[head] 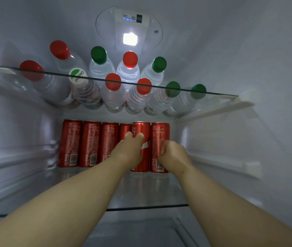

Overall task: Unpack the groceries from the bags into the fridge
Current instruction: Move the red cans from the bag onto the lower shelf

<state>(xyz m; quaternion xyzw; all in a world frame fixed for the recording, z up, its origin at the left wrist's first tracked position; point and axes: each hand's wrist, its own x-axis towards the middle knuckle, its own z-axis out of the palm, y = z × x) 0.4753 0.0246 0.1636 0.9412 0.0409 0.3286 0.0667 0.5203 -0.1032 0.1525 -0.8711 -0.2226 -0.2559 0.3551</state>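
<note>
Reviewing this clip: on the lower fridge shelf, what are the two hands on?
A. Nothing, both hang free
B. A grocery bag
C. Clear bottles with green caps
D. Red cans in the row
D: the left hand grips the next-to-last red can and the right hand curls round the end red can, both standing on the lower shelf.

— Upper shelf (213,93)?
— Bottles (113,90) in two rows, a lamp (130,39) above and behind them.
— And below?
— Six cans (90,143) in a row at the back of the lower shelf (150,193); left hand (129,148) on the fifth can (141,127), right hand (172,152) on the rightmost can (160,132).
</note>
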